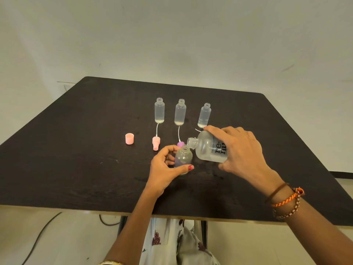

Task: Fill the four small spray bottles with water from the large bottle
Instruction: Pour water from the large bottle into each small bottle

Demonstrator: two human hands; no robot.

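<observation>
While the dark counter [76, 159] carries everything, the right hand [242, 150] grips the large bottle [208, 148], tilted with its mouth just above the small bottle [183, 157], which the left hand [164, 169] pinches near the front edge. For a clean pour, I think the tilt should grow slowly, mouths close together. Three open bottles [180, 112] stand behind, a pink cap [129, 138] left.

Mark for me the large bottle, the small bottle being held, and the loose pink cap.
large bottle [207, 148]: head view, on its clear shoulder left of the label.
small bottle [183, 157]: head view, on its upper body.
pink cap [129, 138]: head view, on its side wall.
</observation>
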